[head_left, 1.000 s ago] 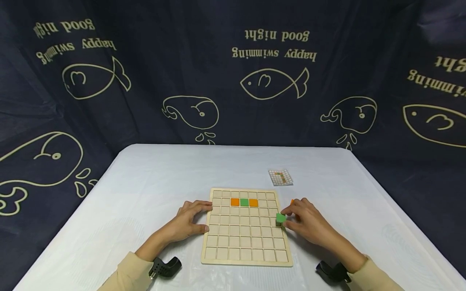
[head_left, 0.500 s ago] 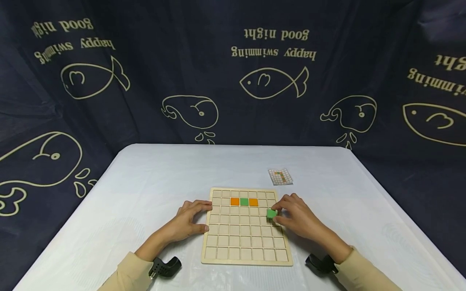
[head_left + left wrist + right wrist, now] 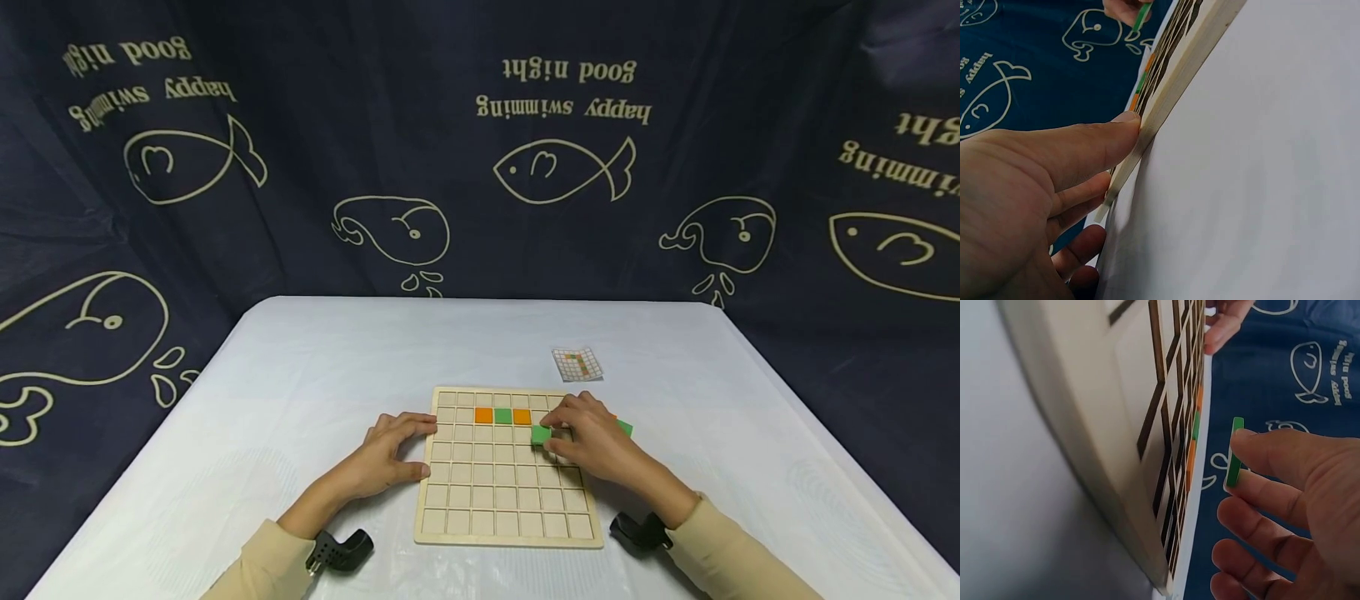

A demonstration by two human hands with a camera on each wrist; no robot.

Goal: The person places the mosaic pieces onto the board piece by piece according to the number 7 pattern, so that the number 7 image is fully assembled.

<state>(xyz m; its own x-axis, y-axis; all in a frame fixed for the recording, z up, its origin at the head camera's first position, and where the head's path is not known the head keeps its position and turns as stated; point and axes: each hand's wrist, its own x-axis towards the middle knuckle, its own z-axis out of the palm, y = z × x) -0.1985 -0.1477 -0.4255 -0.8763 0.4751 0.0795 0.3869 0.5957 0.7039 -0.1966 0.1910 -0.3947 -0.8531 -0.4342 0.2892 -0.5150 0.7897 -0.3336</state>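
Note:
My right hand (image 3: 596, 440) pinches a green square tile (image 3: 540, 435) between thumb and index finger, over the right part of the wooden grid board (image 3: 495, 502). In the right wrist view the tile (image 3: 1235, 452) stands edge-on, apart from the board. My left hand (image 3: 382, 460) rests against the board's left edge, its thumb and fingers touching the side. The left wrist view has that thumb on the board's rim (image 3: 1175, 87). In the board's second row from the back lie an orange tile (image 3: 483, 415), a green tile (image 3: 503, 416) and another orange tile (image 3: 522, 417).
A small printed card (image 3: 577, 365) with a coloured grid pattern lies behind the board. Partly hidden behind my right hand, a loose green tile (image 3: 626, 427) sits on the white table (image 3: 360, 350) with a bit of orange beside it. A dark fish-print cloth (image 3: 300, 250) hangs behind.
My right hand has moved left with the green tile, from the board's right edge to over the grid. Loose tiles to its right have come into view. The left hand stays put.

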